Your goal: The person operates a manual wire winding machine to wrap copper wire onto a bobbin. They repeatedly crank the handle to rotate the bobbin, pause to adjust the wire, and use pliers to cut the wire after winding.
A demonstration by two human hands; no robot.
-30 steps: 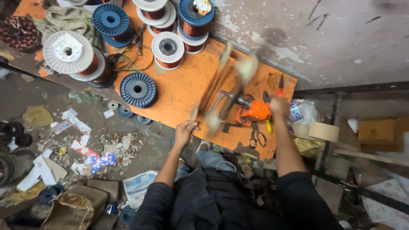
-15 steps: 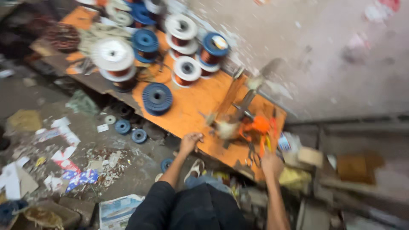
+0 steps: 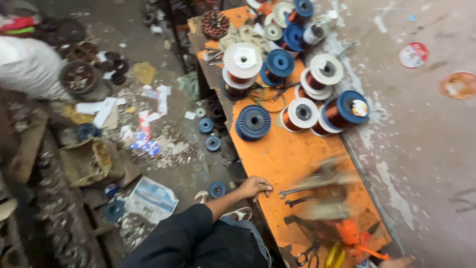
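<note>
My left hand (image 3: 255,187) rests with fingers spread on the near edge of an orange workbench (image 3: 277,156), holding nothing. Just right of it lie two spanners (image 3: 297,196). Beyond them a spinning frame (image 3: 325,188) shows only as a blur. It is attached to an orange hand-crank winder (image 3: 349,233). Only a sliver of my right hand (image 3: 396,262) shows at the bottom edge, at the end of the winder's orange crank; its grip is hidden. Scissors (image 3: 308,255) and yellow-handled pliers (image 3: 334,255) lie by the winder.
Further along the bench stand several spools: an empty blue one (image 3: 253,122), copper-wound ones (image 3: 344,109), a white one (image 3: 243,62). A stained wall (image 3: 426,149) runs along the right. The floor on the left is littered with paper, small blue spools (image 3: 213,144) and boxes. A person in white (image 3: 27,64) is at far left.
The view has swung left and down the bench, so the spools now stand ahead. My left hand stays on the bench edge. My right hand has dropped to the frame's bottom edge.
</note>
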